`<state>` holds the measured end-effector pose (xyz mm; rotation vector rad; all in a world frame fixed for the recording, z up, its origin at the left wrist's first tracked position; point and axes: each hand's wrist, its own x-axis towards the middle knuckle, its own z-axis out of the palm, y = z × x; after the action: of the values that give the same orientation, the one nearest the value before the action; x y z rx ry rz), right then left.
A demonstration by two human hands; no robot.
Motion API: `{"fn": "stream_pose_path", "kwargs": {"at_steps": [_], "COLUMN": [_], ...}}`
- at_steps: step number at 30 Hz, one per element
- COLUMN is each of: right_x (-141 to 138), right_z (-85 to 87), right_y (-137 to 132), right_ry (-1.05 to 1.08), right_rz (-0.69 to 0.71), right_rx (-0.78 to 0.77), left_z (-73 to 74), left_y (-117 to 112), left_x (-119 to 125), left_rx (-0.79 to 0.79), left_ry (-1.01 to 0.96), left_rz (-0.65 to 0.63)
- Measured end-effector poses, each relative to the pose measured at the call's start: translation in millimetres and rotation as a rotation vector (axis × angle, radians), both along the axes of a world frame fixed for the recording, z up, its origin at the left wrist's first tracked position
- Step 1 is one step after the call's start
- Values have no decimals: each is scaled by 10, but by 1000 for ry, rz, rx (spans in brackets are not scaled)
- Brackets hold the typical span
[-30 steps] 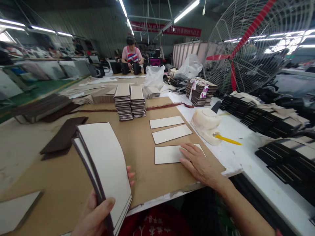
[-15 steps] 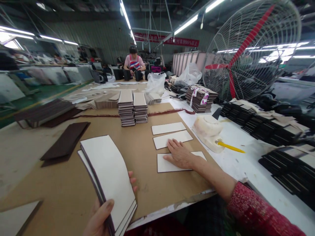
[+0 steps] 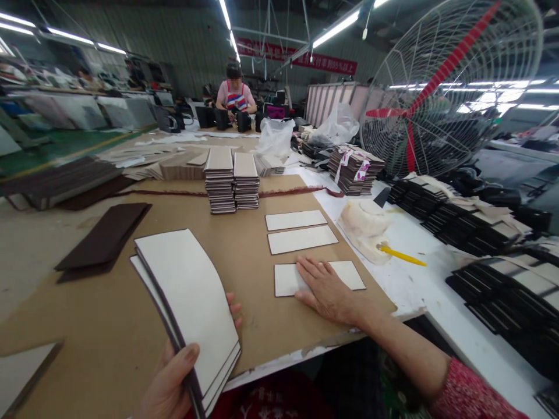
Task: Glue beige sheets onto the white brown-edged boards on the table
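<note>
My left hand (image 3: 172, 381) grips the near end of a small stack of white panels with dark edges (image 3: 187, 302), held up over the brown cardboard sheet (image 3: 244, 256). My right hand (image 3: 325, 288) lies flat, fingers together and stretched out, on the nearest white rectangular panel (image 3: 349, 274). Two more white panels, one (image 3: 302, 239) and another (image 3: 296, 220), lie in a row beyond it.
Two tall stacks of panels (image 3: 231, 177) stand farther back. Dark brown sheets (image 3: 105, 238) lie at left. A white glue pot (image 3: 364, 227) with a yellow brush (image 3: 402, 256) sits at right, beside rows of black pieces (image 3: 471, 221). A large fan (image 3: 449, 87) and a seated person (image 3: 234, 96) are beyond.
My right hand slid from the panel's right end toward its left, then drew back a little nearer me. The held stack stayed about where it was.
</note>
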<state>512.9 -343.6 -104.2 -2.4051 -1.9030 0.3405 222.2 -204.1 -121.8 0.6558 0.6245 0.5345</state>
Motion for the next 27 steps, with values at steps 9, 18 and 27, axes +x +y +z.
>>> {"fn": "stream_pose_path", "kwargs": {"at_steps": [9, 18, 27], "right_x": [42, -1026, -1043], "right_z": [25, 554, 593], "right_y": [161, 515, 603], "right_ry": [-58, 886, 1137], "right_rz": [49, -37, -122], "right_rx": [315, 424, 377], "left_z": [-48, 196, 172], "left_y": [72, -75, -118], "left_x": [31, 412, 501], "left_rx": [49, 290, 308], "left_ry": [-30, -115, -167], "left_rz": [-50, -17, -30]}}
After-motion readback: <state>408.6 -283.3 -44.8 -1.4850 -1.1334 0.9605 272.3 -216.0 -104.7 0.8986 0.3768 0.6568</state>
